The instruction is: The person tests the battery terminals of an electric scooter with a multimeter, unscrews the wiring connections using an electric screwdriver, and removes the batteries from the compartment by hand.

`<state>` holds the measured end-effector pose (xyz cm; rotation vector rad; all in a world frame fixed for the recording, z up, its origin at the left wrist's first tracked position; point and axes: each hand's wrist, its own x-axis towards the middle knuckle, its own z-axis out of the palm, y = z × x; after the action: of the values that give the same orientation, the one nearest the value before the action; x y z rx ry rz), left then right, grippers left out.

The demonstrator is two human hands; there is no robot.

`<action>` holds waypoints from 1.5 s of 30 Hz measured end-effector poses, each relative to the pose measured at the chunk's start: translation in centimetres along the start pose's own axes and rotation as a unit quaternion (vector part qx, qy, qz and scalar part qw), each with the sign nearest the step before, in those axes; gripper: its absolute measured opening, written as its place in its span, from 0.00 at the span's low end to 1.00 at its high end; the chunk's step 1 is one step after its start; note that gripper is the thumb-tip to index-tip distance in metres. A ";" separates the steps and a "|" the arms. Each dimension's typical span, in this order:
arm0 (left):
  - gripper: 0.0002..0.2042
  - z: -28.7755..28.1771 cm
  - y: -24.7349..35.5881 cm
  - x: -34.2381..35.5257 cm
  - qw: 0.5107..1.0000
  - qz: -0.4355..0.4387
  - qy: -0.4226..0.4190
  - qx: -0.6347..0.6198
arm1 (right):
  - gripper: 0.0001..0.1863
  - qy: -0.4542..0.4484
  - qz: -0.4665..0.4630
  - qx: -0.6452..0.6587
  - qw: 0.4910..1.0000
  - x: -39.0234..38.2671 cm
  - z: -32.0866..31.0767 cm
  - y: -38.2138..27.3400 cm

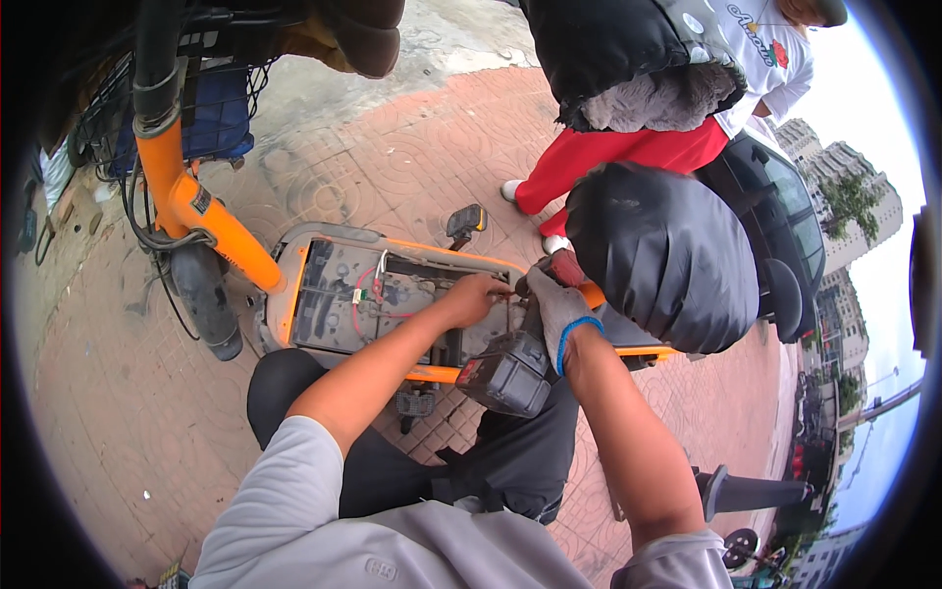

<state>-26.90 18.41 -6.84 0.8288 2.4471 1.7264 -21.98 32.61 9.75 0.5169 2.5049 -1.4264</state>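
An orange electric bike lies in front of me with its floor compartment [324,294] uncovered, showing dark batteries and red and white wires [368,290]. My bare left hand [478,293] reaches over the compartment, fingers pinched at a small part near its right end. My right hand [557,306], in a grey glove with a blue cuff, grips a cordless drill [510,368] with a black and red battery pack, its nose pointing to the spot under my left fingers. What the left fingers hold is too small to tell.
A black padded seat cover [667,255] bulges just right of my hands. The orange frame tube [196,211] and front wheel [206,294] stand at left with a basket [211,113]. A person in red trousers [628,157] stands behind. Patterned brick paving [128,412] lies all around.
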 end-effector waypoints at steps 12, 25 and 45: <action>0.14 -0.3 0.9 -0.6 0.998 -0.052 0.028 -0.029 | 0.30 0.044 0.128 0.012 0.991 0.6 0.2 -1.4; 0.17 -0.7 1.7 -1.3 0.998 -0.042 0.042 -0.008 | 0.18 -0.021 0.080 0.067 0.994 0.5 -0.4 -1.5; 0.15 -4.6 8.2 -9.4 0.971 -0.157 0.101 -0.150 | 0.12 -0.058 -0.017 0.052 0.997 1.8 -0.7 1.9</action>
<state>-17.04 12.31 -0.39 0.2307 2.1893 2.0575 -22.88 34.48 7.99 0.3992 2.3696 -1.5583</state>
